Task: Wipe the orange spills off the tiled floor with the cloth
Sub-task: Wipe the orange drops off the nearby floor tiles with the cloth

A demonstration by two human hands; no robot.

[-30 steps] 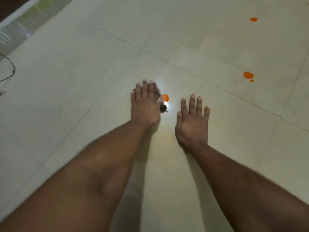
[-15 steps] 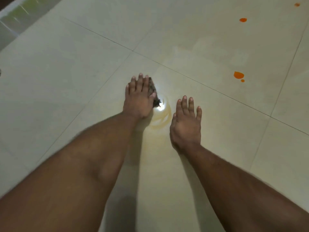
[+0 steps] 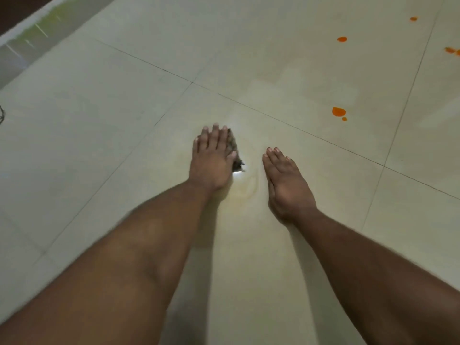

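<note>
The left hand (image 3: 214, 158) lies flat on the tiled floor (image 3: 99, 135) with its fingers straight and close together, pressing down a dark, crumpled cloth (image 3: 234, 150) whose edge pokes out along the thumb side; the fingers are not curled round it. The right hand (image 3: 286, 180) rests just beside it on the same tile, fingers straight and together, holding nothing and seemingly propping the person up. Between the two hands only a faint yellowish ring (image 3: 249, 188) shows beside a bright glare, so that patch looks wiped but perhaps not fully clean. Much is left, by my reckoning: a large orange spill (image 3: 339, 111) with a small drop beside it sits on the neighbouring tile toward the far right, well apart from the cloth, and further orange spots (image 3: 342, 39) lie nearer the far right corner of the floor, with more at its right edge. The floor is pale, glossy, large-format tile with thin dark grout lines (image 3: 298, 130), and duller patches near the spills. A dark band (image 3: 29, 33) runs along the floor's far left edge, and a thin dark cable (image 3: 2, 114) shows at its left edge.
</note>
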